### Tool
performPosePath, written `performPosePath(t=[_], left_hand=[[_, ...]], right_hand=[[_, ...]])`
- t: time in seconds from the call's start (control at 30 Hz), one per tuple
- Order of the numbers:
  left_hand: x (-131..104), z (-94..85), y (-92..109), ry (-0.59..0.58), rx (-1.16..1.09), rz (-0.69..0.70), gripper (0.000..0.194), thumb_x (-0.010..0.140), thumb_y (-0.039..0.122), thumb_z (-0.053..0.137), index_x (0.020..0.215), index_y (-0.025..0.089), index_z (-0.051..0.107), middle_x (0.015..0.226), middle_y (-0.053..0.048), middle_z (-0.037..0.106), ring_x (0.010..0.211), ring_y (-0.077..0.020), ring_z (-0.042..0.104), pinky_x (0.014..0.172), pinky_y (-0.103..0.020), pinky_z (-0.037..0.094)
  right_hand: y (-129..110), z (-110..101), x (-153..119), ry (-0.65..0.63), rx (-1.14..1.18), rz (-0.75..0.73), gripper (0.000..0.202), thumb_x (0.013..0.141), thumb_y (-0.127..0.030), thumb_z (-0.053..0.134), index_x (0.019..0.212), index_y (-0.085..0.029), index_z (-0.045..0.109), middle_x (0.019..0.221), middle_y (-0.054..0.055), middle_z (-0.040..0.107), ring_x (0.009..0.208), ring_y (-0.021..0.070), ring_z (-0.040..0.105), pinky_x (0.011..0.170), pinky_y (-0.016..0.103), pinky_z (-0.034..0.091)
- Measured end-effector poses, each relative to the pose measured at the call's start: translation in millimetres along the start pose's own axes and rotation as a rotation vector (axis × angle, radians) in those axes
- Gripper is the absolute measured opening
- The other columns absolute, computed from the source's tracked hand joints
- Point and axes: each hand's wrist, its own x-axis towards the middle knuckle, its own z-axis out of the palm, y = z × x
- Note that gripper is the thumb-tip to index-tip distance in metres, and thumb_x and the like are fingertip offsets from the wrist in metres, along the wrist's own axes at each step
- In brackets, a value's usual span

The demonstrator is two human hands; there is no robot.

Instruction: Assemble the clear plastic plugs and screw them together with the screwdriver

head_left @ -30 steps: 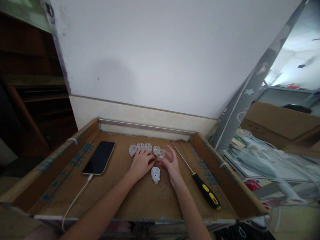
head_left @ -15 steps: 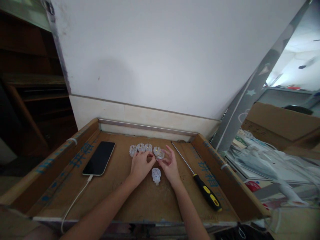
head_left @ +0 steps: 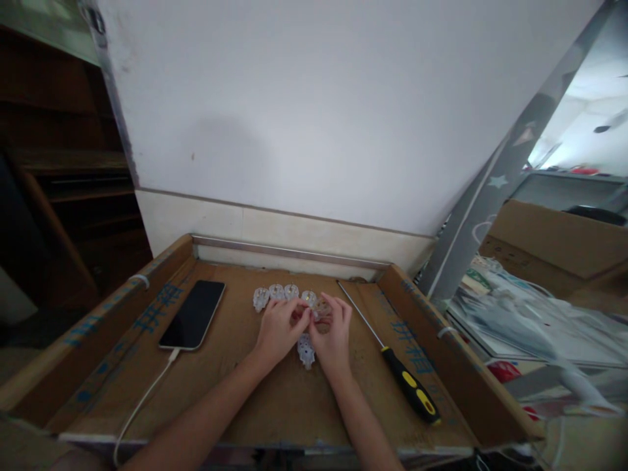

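two hands meet over a small clear piece

the small clear piece (head_left: 315, 315) sits between the fingertips of both hands, above the middle of the cardboard-lined surface (head_left: 275, 405) — fingers cover much of it, so its exact shape is hard to tell. the left hand (head_left: 280, 327) pinches it between thumb and index finger; the right hand (head_left: 334, 337) grips its other side, thumb below and fingers curled around.

just under the fingertips lies a whitish plastic part (head_left: 307, 354) with small holes, its upper end hidden by the hands. beyond the hands, four clear plug parts (head_left: 261, 299) with brassy metal bits form a loose row, the rightmost near the right fingertips.

to the right, a screwdriver (head_left: 411, 386) with a black-and-yellow handle lies slantwise, its tip pointing away. well to the left rests a dark-screened phone (head_left: 193, 315), a white cable (head_left: 142, 402) plugged into its near end. raised cardboard sides (head_left: 436, 353) flank everything — blue lettering on both.
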Motion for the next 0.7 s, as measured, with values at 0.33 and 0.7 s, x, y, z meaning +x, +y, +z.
performPosePath(t=[0.33,0.7], left_hand=[[0.9,-3.2,3.7,0.040,0.006,0.028,0.012,0.083,0.026,0.051,0.082,0.021,0.062,0.070,0.001,0.068,0.071,-0.0160,0.062,0.076,-0.032,0.038],[1.7,-4.1,11.5,-0.014,-0.056,-0.109,0.012,0.079,0.027,0.053,0.078,0.020,0.063,0.058,0.003,0.061,0.058,-0.0137,0.056,0.066,-0.028,0.039]], right_hand=[[-3.1,0.8,-2.0,0.081,-0.192,-0.197,0.037,0.079,-0.019,0.057,0.115,-0.025,0.049,0.111,0.009,0.041,0.097,0.0190,0.055,0.074,0.033,0.055],[-3.7,1.3,-2.8,0.051,-0.198,-0.209,0.037,0.079,-0.014,0.056,0.113,-0.025,0.048,0.110,0.008,0.041,0.093,0.0169,0.056,0.068,0.029,0.056]])
